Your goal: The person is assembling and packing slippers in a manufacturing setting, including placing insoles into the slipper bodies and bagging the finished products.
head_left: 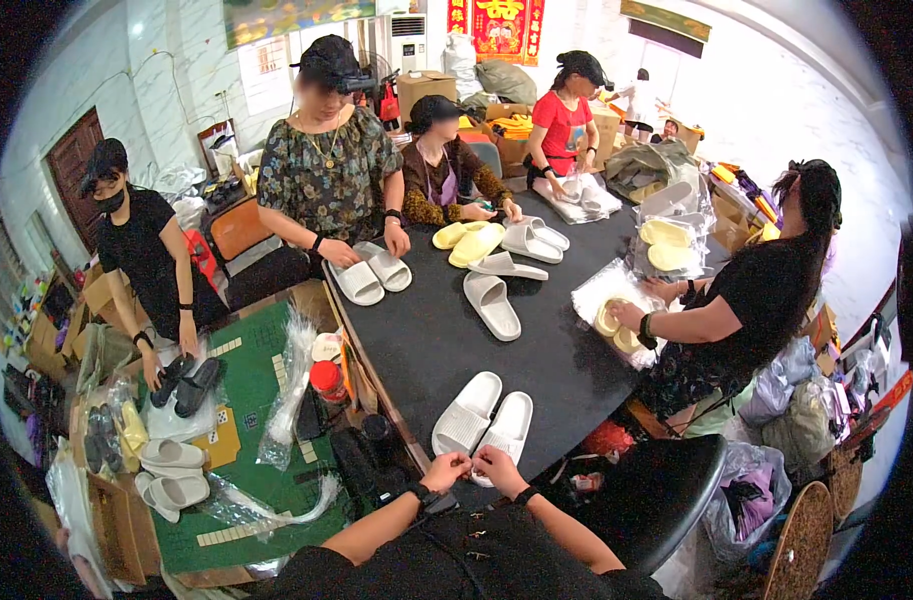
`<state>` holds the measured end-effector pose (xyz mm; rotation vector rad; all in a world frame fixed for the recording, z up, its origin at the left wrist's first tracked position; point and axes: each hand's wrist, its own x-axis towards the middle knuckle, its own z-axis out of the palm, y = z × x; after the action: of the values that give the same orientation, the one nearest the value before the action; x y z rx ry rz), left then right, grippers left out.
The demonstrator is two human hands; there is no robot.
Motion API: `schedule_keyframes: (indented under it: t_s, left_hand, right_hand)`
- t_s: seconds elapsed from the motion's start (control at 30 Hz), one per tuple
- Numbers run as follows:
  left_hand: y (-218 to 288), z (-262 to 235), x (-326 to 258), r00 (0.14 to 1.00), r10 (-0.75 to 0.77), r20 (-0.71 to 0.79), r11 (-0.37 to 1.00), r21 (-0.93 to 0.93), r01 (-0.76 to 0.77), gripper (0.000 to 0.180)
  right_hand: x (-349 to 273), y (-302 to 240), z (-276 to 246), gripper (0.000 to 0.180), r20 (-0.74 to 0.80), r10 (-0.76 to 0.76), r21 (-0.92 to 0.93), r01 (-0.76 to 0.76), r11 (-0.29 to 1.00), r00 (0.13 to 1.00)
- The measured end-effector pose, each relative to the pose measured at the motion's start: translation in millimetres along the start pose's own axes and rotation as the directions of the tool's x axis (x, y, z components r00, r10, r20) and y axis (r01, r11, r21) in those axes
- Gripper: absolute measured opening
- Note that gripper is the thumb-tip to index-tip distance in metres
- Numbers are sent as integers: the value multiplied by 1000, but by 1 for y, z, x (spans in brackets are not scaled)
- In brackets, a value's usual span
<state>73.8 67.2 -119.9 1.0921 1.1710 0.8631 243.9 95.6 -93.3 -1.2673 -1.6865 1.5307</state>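
A pair of pale grey slide sandals lies side by side on the dark table [417, 350] in front of me, the left slide [467, 408] and the right slide [508, 424] both with soles down. My left hand [447, 471] is at the near end of the left slide, its fingers bent into a pinch. Close beside it, my right hand [496, 467] pinches over the near end of the right slide. The fingertips of both hands almost meet. Anything held between them is too small or hidden to make out.
Several co-workers stand or sit around the table handling grey slides [359, 283], yellow slides [474, 243] and plastic bags [667, 250]. A green mat [247, 390] at left carries dark slides, clear plastic and a red-lidded jar [328, 381]. A black chair [667, 495] stands at lower right.
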Motion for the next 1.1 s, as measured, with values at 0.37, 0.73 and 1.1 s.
schedule_keyframes:
  t_s: [0.37, 0.73, 1.1]
  left_hand:
    - [4, 0, 0, 1000, -25, 5, 1000, -15, 25, 12]
    - [4, -2, 0, 999, -31, -6, 1000, 5, 31, 13]
    - [7, -3, -3, 1000, -12, -12, 999, 30, 12, 13]
  right_hand:
    - [4, 6, -3, 10, -13, -14, 10, 14, 1000, 1000]
    - [5, 3, -4, 12, -98, 21, 80, -13, 997, 995]
    - [-1, -5, 0, 9, 9, -24, 98, 23, 995, 1000]
